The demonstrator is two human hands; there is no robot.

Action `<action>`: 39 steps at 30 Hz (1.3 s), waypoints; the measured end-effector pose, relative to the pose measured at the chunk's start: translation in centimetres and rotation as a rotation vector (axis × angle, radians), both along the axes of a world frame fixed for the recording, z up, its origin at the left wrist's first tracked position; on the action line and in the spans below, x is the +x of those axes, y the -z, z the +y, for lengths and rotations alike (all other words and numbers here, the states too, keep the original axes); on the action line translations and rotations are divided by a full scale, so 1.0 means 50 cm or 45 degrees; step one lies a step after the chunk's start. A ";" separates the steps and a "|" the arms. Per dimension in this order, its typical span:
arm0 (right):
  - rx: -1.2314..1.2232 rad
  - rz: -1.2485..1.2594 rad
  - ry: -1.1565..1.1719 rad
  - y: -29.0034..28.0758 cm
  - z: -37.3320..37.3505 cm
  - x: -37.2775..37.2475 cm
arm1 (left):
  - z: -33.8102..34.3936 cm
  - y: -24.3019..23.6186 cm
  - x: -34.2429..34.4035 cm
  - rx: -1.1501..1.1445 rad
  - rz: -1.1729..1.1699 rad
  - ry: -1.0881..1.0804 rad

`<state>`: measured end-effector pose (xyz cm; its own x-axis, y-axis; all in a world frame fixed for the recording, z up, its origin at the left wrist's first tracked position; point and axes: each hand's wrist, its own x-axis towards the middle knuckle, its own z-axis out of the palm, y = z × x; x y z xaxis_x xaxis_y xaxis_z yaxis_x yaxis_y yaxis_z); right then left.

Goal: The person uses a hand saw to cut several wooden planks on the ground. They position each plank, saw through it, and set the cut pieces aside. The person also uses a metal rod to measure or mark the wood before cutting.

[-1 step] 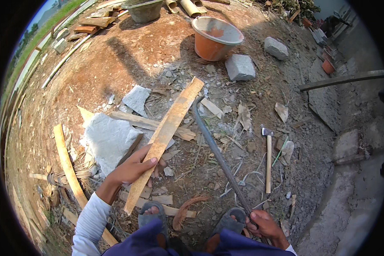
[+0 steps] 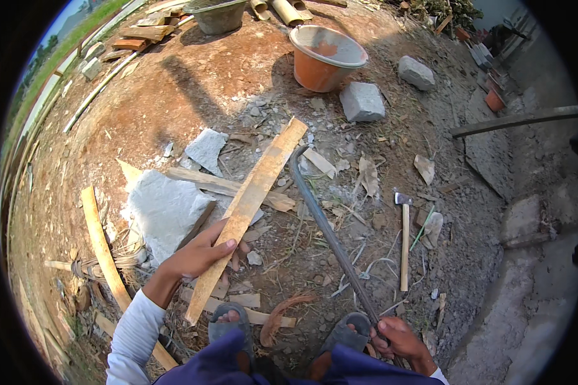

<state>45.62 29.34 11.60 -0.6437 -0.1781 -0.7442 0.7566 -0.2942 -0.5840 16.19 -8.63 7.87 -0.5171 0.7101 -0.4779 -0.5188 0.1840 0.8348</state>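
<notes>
My left hand [image 2: 202, 255] is closed round the lower part of a short, rough wooden board [image 2: 257, 189], thumb on top. The board slants up and away to the right, above the ground litter. Lower right, my right hand [image 2: 397, 339] grips the near end of a long dark crowbar [image 2: 331, 234]. Its curved, bluish far end lies close beside the board. A hammer [image 2: 404, 240] with a pale wooden handle rests on the ground to the right of the crowbar. Left of the board sits a big pale stone [image 2: 164, 208], with a wood strip [image 2: 228, 187] near it.
An orange bucket [image 2: 318, 74] and a square-cut stone block [image 2: 362, 102] stand farther off. A dark tub [image 2: 215, 18] is at the back. At left lies a long curved plank [image 2: 106, 253]. A wooden beam [image 2: 514, 120] juts in at right, beside a trench-like grey edge.
</notes>
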 end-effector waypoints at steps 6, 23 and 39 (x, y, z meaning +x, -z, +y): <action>-0.175 -0.039 -0.005 -0.026 0.003 -0.012 | -0.012 -0.016 0.040 0.140 -0.389 -0.276; -0.033 -0.060 0.036 -0.032 -0.036 -0.051 | 0.034 -0.049 0.058 0.154 -0.346 -0.473; 0.176 0.088 -0.070 -0.027 -0.100 -0.089 | 0.188 -0.029 0.084 0.205 -0.153 -0.894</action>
